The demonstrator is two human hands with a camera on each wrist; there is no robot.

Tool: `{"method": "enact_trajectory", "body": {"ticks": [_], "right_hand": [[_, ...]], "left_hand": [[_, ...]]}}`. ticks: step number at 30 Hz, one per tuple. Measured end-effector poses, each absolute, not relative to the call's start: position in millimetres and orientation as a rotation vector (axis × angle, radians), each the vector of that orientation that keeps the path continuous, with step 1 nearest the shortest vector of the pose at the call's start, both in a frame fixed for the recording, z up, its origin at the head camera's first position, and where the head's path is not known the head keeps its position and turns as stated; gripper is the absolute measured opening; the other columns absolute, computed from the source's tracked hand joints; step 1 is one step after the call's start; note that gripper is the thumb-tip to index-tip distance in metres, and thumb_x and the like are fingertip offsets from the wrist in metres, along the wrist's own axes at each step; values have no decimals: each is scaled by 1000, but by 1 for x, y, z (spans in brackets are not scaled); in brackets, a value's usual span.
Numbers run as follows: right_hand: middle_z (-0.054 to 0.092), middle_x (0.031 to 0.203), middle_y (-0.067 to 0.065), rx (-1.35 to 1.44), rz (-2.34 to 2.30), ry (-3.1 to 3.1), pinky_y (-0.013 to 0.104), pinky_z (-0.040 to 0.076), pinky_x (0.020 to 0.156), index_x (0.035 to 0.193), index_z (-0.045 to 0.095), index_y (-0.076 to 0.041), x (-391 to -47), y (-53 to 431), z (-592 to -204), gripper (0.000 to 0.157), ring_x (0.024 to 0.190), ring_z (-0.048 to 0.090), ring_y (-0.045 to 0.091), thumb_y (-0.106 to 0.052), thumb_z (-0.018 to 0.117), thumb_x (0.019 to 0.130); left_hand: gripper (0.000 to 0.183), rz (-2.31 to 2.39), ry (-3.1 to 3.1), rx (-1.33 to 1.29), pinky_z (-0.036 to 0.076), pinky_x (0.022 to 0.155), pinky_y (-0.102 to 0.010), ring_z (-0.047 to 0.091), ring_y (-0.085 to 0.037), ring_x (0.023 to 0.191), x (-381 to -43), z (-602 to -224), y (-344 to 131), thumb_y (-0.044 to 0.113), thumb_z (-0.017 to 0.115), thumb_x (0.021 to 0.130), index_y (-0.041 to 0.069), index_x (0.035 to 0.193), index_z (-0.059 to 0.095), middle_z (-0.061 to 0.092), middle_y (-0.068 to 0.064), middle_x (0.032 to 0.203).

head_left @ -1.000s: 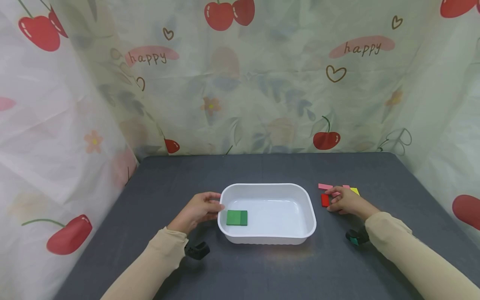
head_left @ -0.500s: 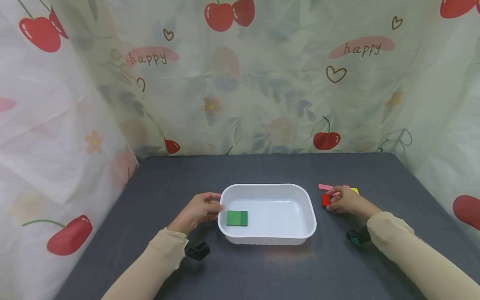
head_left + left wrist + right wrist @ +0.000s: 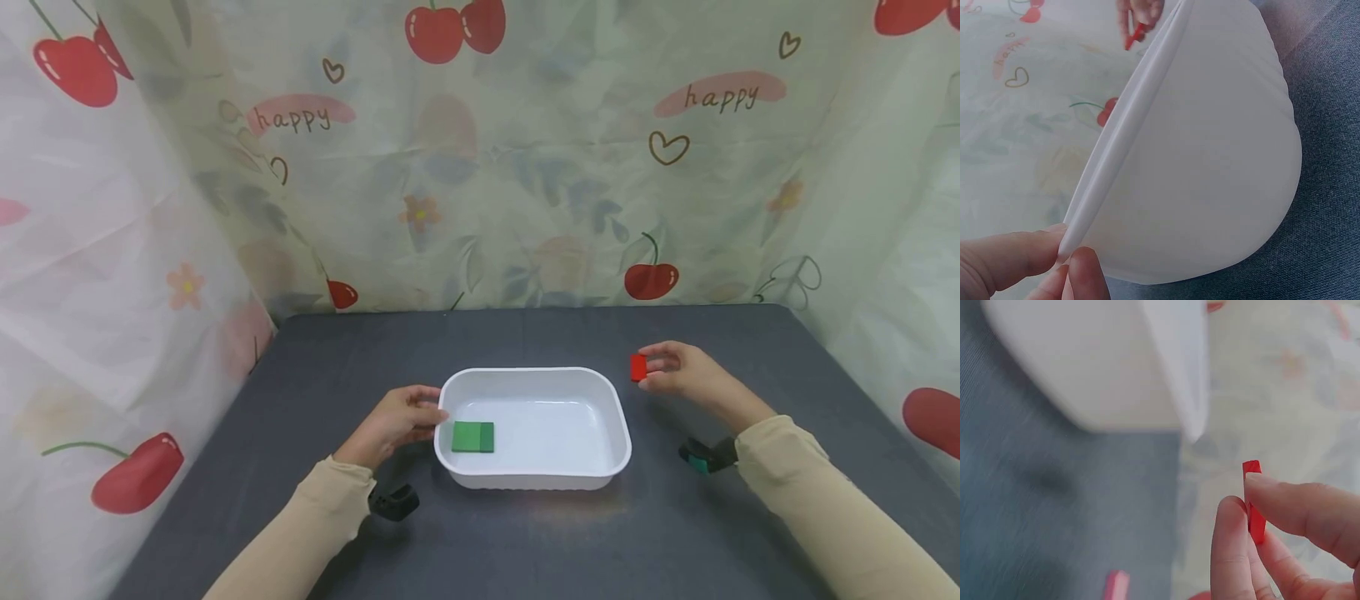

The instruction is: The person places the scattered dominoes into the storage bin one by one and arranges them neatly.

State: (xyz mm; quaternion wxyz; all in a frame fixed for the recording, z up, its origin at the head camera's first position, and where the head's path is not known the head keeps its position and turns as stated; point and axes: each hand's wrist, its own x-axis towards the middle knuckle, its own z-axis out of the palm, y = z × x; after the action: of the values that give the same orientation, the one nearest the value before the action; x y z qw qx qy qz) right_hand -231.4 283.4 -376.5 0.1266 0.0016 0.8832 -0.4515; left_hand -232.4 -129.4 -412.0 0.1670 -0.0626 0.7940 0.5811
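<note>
My left hand (image 3: 396,423) pinches the left rim of a white plastic basin (image 3: 534,481), thumb on one side and fingers on the other in the left wrist view. Inside the basin, toward its left end, lie green blocks (image 3: 467,437) side by side, one a darker shade. To the right of the basin, my right hand (image 3: 688,377) is raised over the table and pinches a small flat red block (image 3: 1255,503) between thumb and fingers. A pink block (image 3: 1117,585) shows on the table at the bottom of the right wrist view; in the head view my right hand hides that spot.
A dark grey cloth covers the table (image 3: 360,350). Behind it and at both sides hangs a pale curtain (image 3: 517,192) printed with cherries, hearts and flowers. Black wrist devices (image 3: 395,502) sit under both forearms.
My right hand has lifted the red block off the table and carried it up and slightly left. The pink and yellow blocks beside it are now hidden in the head view. My left hand stays put.
</note>
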Motion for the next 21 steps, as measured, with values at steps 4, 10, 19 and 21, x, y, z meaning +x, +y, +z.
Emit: {"method": "enact_trajectory", "body": {"ticks": [4,10,19,21], "right_hand": [[54,129,27,-72,-1382,2574,41,51,85,141,39,1,-222,268,-365,64,104,57,25,-23,69,90],[53,131,24,-83,-1446,2555,55,44,100,139,43,-4,-208,236,-356,63,117,54,36,-20,73,86],[58,121,19,-129,-1439,2518,41,55,87,133,51,-4,-198,197,-373,59,102,63,26,-12,77,82],[60,117,17,-146,-1431,2507,37,57,83,131,53,-5,-198,190,-379,57,95,64,22,-11,78,80]], "left_hand": [[40,1654,2261,-182,57,76,-33,65,-19,85,-232,-411,-128,6,73,85,5,122,61,68,-13,108],[39,1657,2253,-199,57,75,-34,66,-19,84,-234,-412,-128,5,72,85,4,122,61,68,-14,108],[39,1669,2243,-203,57,74,-32,65,-18,83,-234,-412,-128,5,72,85,5,122,61,68,-13,108],[40,1665,2245,-199,57,74,-32,65,-18,83,-233,-412,-129,6,73,84,5,122,61,68,-13,108]]}}
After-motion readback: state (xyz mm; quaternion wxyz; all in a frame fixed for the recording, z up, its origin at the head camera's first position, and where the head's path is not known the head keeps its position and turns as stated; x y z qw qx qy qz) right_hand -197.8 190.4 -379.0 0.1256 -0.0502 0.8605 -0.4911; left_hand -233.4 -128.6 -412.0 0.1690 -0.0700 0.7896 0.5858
